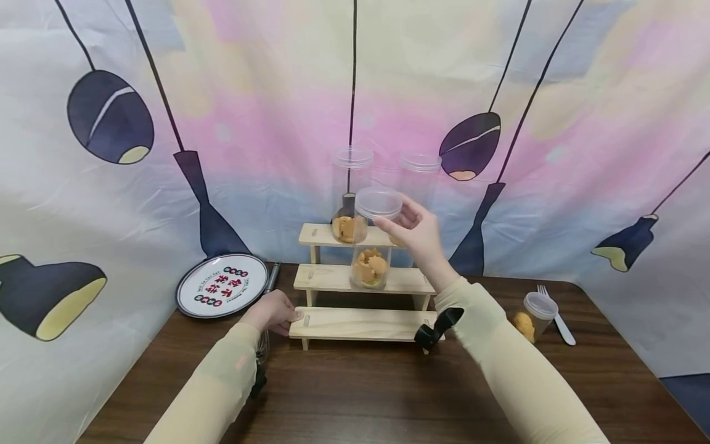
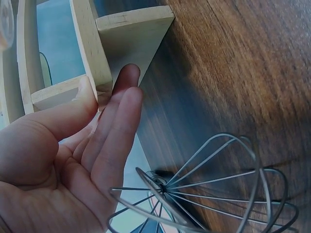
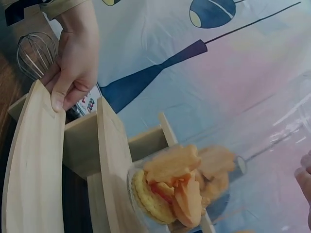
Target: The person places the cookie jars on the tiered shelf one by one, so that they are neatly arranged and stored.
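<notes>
On a dark table [image 1: 355,394], a stepped wooden rack [image 1: 363,324] stands centrally. One person's left hand [image 1: 272,312] pinches its bottom step's left end; the right hand [image 1: 417,233] grips a clear jar [image 1: 370,243] of orange snacks at the middle step, contact unclear. Two more jars [image 1: 352,179] stand on top. Leftward are a plate [image 1: 222,287] and whisk [image 2: 164,190]; rightward, a tub [image 1: 540,308] and fork [image 1: 564,327].
</notes>
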Motion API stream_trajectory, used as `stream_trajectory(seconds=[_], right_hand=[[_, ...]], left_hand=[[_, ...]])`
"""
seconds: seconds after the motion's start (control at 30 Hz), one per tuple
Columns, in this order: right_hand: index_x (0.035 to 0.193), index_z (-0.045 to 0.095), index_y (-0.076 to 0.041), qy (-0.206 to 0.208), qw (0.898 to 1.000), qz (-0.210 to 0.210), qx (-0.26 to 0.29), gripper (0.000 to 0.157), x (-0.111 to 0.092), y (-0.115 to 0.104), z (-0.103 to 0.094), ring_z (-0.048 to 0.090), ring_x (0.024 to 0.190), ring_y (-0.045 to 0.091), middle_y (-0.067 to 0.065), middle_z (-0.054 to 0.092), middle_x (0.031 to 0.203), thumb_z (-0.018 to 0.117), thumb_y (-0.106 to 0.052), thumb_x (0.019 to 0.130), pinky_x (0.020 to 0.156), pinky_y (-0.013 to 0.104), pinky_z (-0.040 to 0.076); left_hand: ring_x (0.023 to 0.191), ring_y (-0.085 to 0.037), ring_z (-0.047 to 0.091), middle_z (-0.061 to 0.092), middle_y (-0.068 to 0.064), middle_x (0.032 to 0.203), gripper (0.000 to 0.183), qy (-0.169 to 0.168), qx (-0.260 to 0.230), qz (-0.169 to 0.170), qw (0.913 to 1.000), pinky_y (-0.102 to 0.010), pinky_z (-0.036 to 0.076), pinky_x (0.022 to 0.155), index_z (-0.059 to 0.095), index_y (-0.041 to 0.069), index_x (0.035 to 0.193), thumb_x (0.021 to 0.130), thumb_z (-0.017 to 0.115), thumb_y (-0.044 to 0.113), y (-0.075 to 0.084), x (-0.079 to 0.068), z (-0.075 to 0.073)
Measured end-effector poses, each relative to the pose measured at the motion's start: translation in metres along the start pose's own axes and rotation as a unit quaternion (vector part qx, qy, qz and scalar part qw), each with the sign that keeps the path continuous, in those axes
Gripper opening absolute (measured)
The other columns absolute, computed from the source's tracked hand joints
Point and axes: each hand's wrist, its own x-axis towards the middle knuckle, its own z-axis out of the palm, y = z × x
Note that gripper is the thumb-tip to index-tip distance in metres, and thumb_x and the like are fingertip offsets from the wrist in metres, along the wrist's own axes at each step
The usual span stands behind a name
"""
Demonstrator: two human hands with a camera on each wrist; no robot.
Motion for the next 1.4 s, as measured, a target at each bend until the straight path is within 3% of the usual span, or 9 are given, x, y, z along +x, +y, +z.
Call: stream_trajectory(seconds=[0.23, 0.5, 0.73, 1.13, 1.4], right_hand=[[0.131, 0.055, -0.001, 0.008, 1.0, -0.001, -0.009, 0.058, 0.005, 0.006, 0.019, 0.061, 0.112, 0.025, 0.018, 0.061, 0.124, 0.078, -0.012, 0.078, 0.096, 0.032, 0.051], [0.133, 0.053, -0.002, 0.015, 1.0, 0.016, -0.017, 0.062, 0.01, 0.014, 0.032, 0.06, 0.114, 0.023, 0.016, 0.061, 0.126, 0.08, -0.013, 0.077, 0.097, 0.027, 0.05], [0.132, 0.054, -0.003, 0.007, 1.0, 0.009, -0.006, 0.063, 0.011, 0.02, 0.039, 0.059, 0.116, 0.022, 0.015, 0.06, 0.126, 0.081, -0.015, 0.076, 0.1, 0.034, 0.048], [0.14, 0.045, -0.006, -0.003, 0.999, 0.016, -0.029, 0.073, 0.011, 0.025, 0.037, 0.054, 0.122, 0.019, 0.014, 0.054, 0.134, 0.079, -0.026, 0.079, 0.103, 0.031, 0.045], [0.144, 0.038, -0.007, -0.017, 0.999, 0.003, -0.031, 0.075, 0.002, 0.024, 0.021, 0.048, 0.128, 0.015, 0.009, 0.047, 0.142, 0.076, -0.025, 0.082, 0.105, 0.024, 0.041]], left_hand=[[0.073, -0.024, 0.069, 0.069, -0.019, 0.081, 0.03, 0.002, 0.002, 0.002, 1.0, -0.038, 0.061, 0.067, 0.059, -0.019, 0.105, 0.091, 0.063, 0.007, 0.001, 0.0, -0.001], [0.071, -0.024, 0.069, 0.069, -0.019, 0.079, 0.028, 0.007, 0.002, 0.002, 1.0, -0.038, 0.061, 0.066, 0.061, -0.017, 0.102, 0.09, 0.064, 0.008, -0.001, -0.002, 0.001], [0.072, -0.024, 0.07, 0.07, -0.02, 0.079, 0.028, 0.006, 0.0, 0.002, 1.0, -0.038, 0.061, 0.066, 0.061, -0.017, 0.102, 0.091, 0.064, 0.008, -0.001, -0.002, 0.001], [0.07, -0.021, 0.068, 0.069, -0.016, 0.078, 0.025, 0.006, 0.009, -0.004, 0.9999, -0.036, 0.061, 0.066, 0.063, -0.015, 0.1, 0.091, 0.064, 0.009, 0.002, -0.001, -0.001], [0.07, -0.021, 0.068, 0.069, -0.016, 0.078, 0.025, -0.001, 0.001, -0.007, 1.0, -0.036, 0.061, 0.066, 0.062, -0.016, 0.1, 0.091, 0.063, 0.007, 0.001, -0.002, -0.001]])
